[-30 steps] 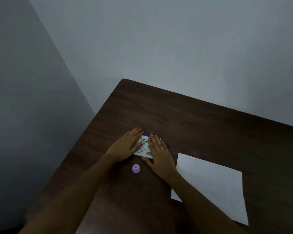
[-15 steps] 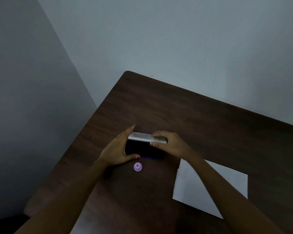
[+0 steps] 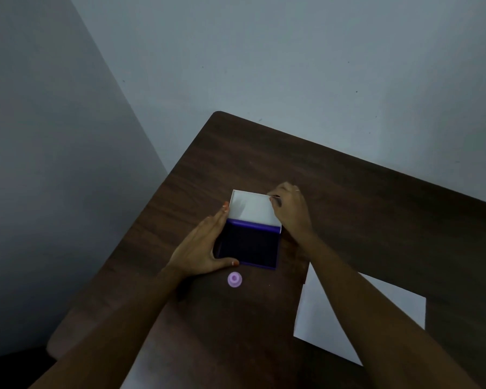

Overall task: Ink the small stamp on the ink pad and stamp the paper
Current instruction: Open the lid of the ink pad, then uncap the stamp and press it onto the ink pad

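Observation:
The ink pad (image 3: pixel 250 244) lies on the dark wooden table (image 3: pixel 362 209) with its dark purple pad showing. Its white lid (image 3: pixel 251 206) is swung back away from me. My left hand (image 3: pixel 201 249) clasps the pad's left side, thumb on the near edge. My right hand (image 3: pixel 291 213) pinches the lid's far right corner. The small stamp (image 3: pixel 234 280), a pale purple round knob, stands on the table just in front of the pad, touched by neither hand. The white paper (image 3: pixel 387 318) lies to the right, partly hidden under my right forearm.
The table's left edge (image 3: pixel 141 248) runs close beside my left hand. Grey walls (image 3: pixel 292 66) stand behind and left of the table, which fits into their corner.
The ink pad was shut under both hands. My right hand has lifted the lid up and swung it back, baring the dark pad, while my left hand stayed on the base.

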{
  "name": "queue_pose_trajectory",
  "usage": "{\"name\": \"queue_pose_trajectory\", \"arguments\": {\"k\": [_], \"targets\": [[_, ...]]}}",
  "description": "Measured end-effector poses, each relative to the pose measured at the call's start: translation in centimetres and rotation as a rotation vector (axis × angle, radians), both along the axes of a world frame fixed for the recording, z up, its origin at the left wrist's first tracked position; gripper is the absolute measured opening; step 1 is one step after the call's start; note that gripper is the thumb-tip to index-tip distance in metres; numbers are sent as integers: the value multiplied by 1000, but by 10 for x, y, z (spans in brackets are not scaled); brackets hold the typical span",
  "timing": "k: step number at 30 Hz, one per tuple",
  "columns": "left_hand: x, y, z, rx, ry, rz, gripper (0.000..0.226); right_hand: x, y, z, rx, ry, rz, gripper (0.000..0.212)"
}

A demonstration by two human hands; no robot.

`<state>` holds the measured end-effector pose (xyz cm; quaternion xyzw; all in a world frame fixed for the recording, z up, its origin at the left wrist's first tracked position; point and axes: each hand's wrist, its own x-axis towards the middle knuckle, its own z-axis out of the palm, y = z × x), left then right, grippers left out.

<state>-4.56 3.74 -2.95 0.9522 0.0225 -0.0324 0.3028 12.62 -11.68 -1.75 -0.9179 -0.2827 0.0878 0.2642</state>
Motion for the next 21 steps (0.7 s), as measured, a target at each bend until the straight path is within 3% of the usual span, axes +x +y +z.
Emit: {"name": "queue_pose_trajectory", "arguments": {"k": [4,7,11,15,18,21], "targets": [[-2,-1,1,15,-17,14,105,-18,-3,8,29,-97,-11,25],[-8,-4,5,-52,-60,85,88,-54,-7,23,144,-11,59,20],[-25,-17,6,-182,-169,370,48,-114,-16,37,143,210,266,26],[-50,-40,3,-227,-229,597,29,-150,-23,32,-30,208,386,41],[-70,-61,9,-338,-280,640,25,-161,-25,27,-5,294,315,30],[-82,-82,27,-591,-292,652,26,-166,-30,36,246,516,16,18]]}}
